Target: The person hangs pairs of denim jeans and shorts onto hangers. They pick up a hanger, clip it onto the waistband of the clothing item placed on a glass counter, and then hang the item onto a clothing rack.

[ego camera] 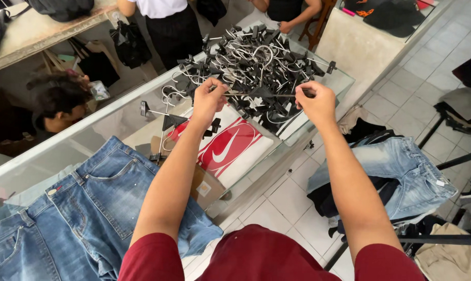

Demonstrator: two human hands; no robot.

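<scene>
One clip hanger [261, 95], two hands' grip: left hand [208, 100], right hand [316, 101].

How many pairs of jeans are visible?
2. One pair of jeans lies on the glass counter at lower left; another pair sits on the clothes pile at right. Others may be buried there.
</scene>
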